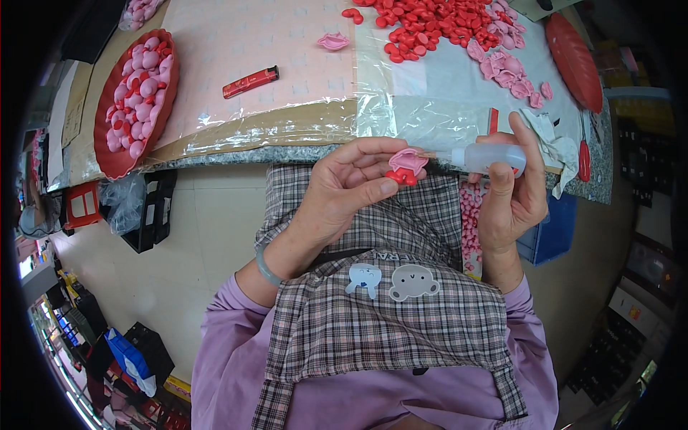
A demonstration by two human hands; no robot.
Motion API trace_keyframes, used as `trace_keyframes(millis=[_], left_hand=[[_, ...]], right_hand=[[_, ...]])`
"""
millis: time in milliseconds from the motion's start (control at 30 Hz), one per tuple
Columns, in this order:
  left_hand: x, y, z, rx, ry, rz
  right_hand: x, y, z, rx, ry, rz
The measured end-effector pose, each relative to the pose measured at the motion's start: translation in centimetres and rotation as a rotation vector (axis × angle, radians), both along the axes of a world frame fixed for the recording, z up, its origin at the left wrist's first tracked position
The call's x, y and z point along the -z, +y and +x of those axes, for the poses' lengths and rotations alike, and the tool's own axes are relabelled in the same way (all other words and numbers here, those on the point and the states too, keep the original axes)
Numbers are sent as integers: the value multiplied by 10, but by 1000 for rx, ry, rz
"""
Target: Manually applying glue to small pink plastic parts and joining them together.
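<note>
The setting is a small hand-assembly workshop for plastic parts. Directly beyond the two hands runs a workbench (236, 136) with a stone edge, covered in cardboard and clear plastic film. Up and to the right of the hands lies a loose heap of red parts (437, 25) with pink parts (505, 68) beside it. Far to the left of the hands, a red oval tray (107, 154) holds finished pink-and-red pieces. Below the bench, left of the hands, black crates (154, 211) and bagged stock stand on a tiled floor. A blue bin (555, 229) sits just right of the hands.
</note>
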State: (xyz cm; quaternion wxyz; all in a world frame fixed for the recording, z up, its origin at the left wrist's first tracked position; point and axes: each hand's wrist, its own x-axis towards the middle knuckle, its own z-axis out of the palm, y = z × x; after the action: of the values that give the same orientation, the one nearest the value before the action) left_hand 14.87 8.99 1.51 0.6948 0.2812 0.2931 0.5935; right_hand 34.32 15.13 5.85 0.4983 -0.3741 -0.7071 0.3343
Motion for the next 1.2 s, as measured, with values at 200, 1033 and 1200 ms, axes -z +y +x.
trace_keyframes(millis=[200, 1033, 1200], left_hand=[[-2, 0, -1, 8, -18, -34], [-1, -1, 1, -20, -45, -39], [-1, 0, 1, -25, -45, -36]], right_hand=[[0, -2, -2, -4, 14, -19], [22, -4, -12, -58, 334, -306], [24, -5, -12, -74, 341, -326]])
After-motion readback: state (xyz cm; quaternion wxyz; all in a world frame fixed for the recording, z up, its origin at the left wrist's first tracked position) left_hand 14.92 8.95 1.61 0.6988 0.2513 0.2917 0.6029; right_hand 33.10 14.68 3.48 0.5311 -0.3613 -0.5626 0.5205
